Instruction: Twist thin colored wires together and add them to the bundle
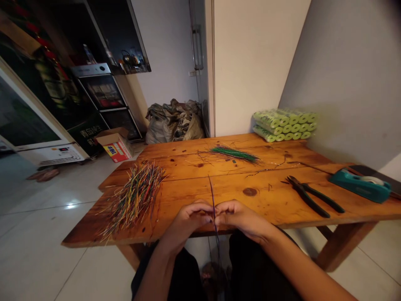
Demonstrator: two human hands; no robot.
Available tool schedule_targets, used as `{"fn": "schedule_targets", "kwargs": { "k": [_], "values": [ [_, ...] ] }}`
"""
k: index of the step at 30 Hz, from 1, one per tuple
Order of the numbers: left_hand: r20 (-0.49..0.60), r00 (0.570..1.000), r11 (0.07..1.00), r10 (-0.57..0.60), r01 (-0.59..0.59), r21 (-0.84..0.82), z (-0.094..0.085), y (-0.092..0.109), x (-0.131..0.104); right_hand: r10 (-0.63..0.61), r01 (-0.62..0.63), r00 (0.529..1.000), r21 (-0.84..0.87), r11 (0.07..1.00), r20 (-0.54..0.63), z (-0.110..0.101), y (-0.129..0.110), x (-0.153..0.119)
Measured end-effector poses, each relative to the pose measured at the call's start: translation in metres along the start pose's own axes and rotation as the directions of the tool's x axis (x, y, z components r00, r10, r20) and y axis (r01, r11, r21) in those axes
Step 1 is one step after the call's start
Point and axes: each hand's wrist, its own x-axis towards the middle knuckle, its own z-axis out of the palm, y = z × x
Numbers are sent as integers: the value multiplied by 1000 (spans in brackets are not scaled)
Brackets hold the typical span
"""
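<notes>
Both hands meet at the near edge of the wooden table (194, 190), fingertips pinched around a thin dark purple wire (212, 190). My left hand (196, 214) grips it from the left, my right hand (233, 215) from the right. The wire stands upright between them, its upper end above the fingers and its lower part hanging below the table edge. A loose pile of multicoloured wires (136, 196) lies to the left of my left hand. Beyond the hands is a bundle of green wires (234, 154).
Dark-handled pliers (308, 194) and a teal tape dispenser (360, 184) lie on the right. Green-wrapped rolls (285, 125) are stacked at the back right. Thin wire scraps are scattered across the tabletop. Sacks (175, 121) and a cardboard box (115, 144) stand on the floor behind.
</notes>
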Motion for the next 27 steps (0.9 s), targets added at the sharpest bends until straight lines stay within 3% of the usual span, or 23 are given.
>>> {"fn": "schedule_targets", "kwargs": {
  "k": [11, 13, 15, 18, 21, 24, 27],
  "values": [
    [175, 978, 954, -115, 157, -255, 3, -6, 5, 108, -121, 992, 273, 954, 61, 7, 2, -3],
    [180, 976, 942, -124, 173, -287, 5, -7, 7, 112, -118, 993, 296, 948, 40, 7, 3, -3],
    [120, 984, 946, -134, 163, -282, 8, -9, 9, 120, -115, 993, 315, 942, 2, 7, 4, -2],
    [-82, 995, 990, -64, 53, -131, 10, -12, 14, 117, -84, 988, 298, 951, -97, 5, 7, 3],
    [-231, 962, 981, 142, -105, 166, 10, -14, 19, 93, -55, 979, 202, 978, -183, 3, 11, 8],
    [-194, 936, 901, 293, -203, 383, 9, -14, 22, 60, -38, 972, 102, 994, -225, 1, 14, 11],
    [-99, 932, 824, 348, -253, 507, 6, -12, 21, 13, -4, 971, 38, 999, -237, -1, 14, 10]
  ]
}}
